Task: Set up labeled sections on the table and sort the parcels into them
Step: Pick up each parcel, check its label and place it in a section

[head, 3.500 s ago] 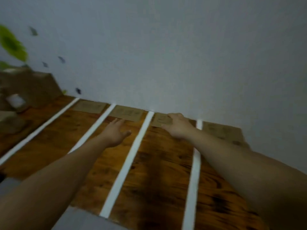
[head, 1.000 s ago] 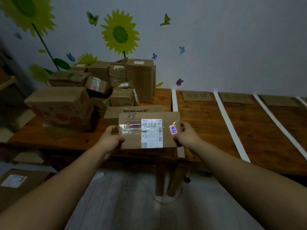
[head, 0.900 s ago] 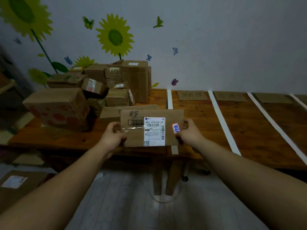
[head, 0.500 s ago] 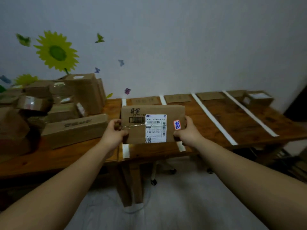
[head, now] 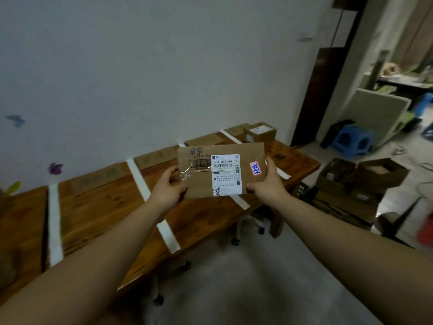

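txt on cardboard tags [head: 155, 157] blurred; fine print on parcel [head: 199, 185] illegible.

We record two forearms, uncovered along all of their visible length. Our left hand [head: 167, 192]: bare, thumb showing, the other fingers mostly hidden. Our right hand [head: 267, 187]: bare, thumb showing likewise. Both wrists uncovered. In the dim light we cannot make out finer detail.

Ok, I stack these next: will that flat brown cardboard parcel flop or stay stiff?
Probably stiff: the flat brown cardboard parcel looks straight though the left hand and right hand grip only its ends. Likely light: edge grips suffice. Flat: unlikely to roll.
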Demonstrator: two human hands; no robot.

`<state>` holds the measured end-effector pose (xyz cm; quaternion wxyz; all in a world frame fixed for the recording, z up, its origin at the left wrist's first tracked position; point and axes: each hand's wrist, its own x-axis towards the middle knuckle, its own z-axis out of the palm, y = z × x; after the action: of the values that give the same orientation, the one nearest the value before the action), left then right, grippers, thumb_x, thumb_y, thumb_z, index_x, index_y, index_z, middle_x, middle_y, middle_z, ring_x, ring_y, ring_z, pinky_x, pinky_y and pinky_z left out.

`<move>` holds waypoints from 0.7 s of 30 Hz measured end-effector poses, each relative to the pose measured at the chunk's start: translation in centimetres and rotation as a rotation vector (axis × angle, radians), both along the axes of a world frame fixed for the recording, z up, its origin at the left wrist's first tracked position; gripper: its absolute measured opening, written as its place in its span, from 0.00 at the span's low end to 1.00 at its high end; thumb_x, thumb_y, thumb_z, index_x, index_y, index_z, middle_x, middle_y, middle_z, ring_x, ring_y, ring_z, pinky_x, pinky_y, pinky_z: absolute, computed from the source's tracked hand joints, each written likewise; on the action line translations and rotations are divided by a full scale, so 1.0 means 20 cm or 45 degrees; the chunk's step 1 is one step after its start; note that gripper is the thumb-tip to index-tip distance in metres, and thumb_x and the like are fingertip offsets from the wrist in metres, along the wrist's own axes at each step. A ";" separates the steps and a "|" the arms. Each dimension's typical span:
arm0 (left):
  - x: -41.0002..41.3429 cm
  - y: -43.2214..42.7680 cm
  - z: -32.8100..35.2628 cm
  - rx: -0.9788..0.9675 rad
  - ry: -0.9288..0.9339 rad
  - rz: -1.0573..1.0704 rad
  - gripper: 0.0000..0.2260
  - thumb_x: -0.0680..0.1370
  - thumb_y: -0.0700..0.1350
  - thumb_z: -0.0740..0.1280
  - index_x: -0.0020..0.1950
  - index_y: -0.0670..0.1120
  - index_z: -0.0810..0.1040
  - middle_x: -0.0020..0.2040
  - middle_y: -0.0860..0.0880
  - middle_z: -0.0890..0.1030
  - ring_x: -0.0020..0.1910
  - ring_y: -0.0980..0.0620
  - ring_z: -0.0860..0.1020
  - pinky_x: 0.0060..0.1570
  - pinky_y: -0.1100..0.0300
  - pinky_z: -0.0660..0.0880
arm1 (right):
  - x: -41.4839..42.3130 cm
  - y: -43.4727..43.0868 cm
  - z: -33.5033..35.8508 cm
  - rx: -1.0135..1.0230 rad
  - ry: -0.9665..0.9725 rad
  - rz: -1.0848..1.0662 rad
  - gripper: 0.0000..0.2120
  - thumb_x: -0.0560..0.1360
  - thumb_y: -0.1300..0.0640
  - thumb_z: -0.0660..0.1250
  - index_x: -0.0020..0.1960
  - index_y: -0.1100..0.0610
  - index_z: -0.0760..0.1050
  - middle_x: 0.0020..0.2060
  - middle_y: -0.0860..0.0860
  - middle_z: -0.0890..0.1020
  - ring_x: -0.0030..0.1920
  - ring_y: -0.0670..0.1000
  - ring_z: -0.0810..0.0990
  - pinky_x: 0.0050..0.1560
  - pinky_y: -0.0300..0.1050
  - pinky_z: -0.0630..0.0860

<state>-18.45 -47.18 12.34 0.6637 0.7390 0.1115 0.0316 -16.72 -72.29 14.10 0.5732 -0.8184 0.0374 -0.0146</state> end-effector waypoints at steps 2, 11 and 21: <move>0.19 -0.07 -0.03 0.016 -0.017 -0.056 0.27 0.76 0.35 0.65 0.71 0.53 0.64 0.58 0.47 0.74 0.47 0.49 0.77 0.37 0.55 0.75 | 0.13 -0.07 0.00 -0.013 -0.024 -0.033 0.45 0.69 0.65 0.75 0.77 0.50 0.52 0.66 0.54 0.71 0.65 0.54 0.72 0.61 0.51 0.74; 0.89 -0.49 -0.01 0.272 0.045 -0.308 0.31 0.77 0.39 0.65 0.75 0.54 0.56 0.65 0.45 0.72 0.58 0.45 0.75 0.54 0.47 0.77 | 0.67 -0.50 0.02 -0.128 0.074 -0.166 0.41 0.71 0.49 0.75 0.76 0.48 0.57 0.72 0.54 0.66 0.68 0.58 0.69 0.67 0.58 0.69; 1.38 -1.24 -0.09 0.319 0.126 -0.372 0.32 0.76 0.39 0.66 0.76 0.52 0.54 0.68 0.46 0.70 0.61 0.46 0.73 0.54 0.53 0.75 | 1.21 -1.23 -0.09 -0.260 0.158 -0.194 0.37 0.74 0.58 0.71 0.77 0.48 0.56 0.73 0.55 0.63 0.68 0.58 0.69 0.63 0.53 0.74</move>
<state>9.12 -71.92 10.57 0.5579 0.8247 0.0310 -0.0878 7.51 -96.89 12.25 0.4808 -0.8666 0.1331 -0.0110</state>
